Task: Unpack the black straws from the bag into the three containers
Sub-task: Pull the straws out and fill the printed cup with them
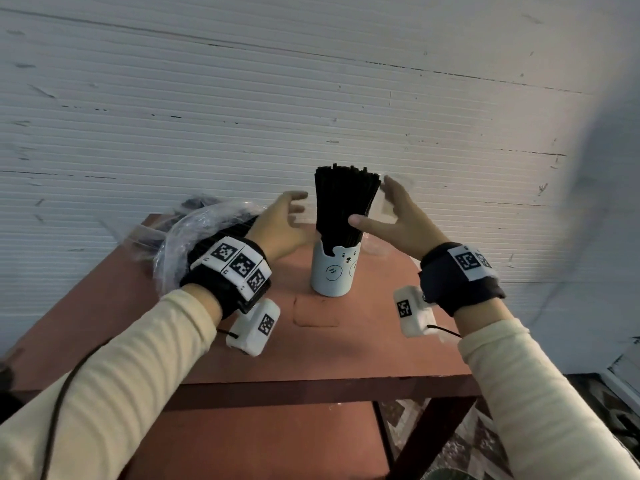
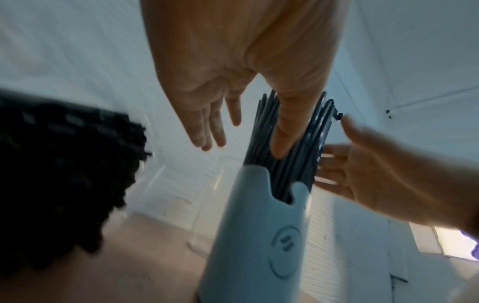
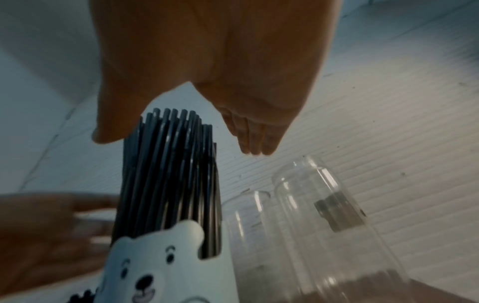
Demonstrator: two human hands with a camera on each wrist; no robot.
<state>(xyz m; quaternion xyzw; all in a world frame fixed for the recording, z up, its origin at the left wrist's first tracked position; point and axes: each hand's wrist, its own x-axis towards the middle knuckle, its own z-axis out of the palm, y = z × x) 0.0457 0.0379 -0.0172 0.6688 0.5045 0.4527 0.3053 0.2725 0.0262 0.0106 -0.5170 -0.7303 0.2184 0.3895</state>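
Observation:
A thick bundle of black straws (image 1: pixel 343 202) stands upright in a pale bear-printed cup (image 1: pixel 334 268) at the middle of the table. My left hand (image 1: pixel 280 223) hovers just left of the bundle, fingers spread, holding nothing. My right hand (image 1: pixel 391 216) hovers just right of it, also spread and empty. A clear plastic bag (image 1: pixel 194 230) with more black straws (image 2: pixel 64 153) lies at the back left behind my left wrist. Two clear glass containers (image 3: pixel 311 215) stand behind the cup at its right. The straws (image 3: pixel 168 184) and cup (image 3: pixel 160 270) show in the right wrist view.
The reddish table (image 1: pixel 329 348) is small, with its front edge near my forearms and a white ribbed wall (image 1: pixel 311 98) right behind it. The wrist camera units hang below both wrists above the table.

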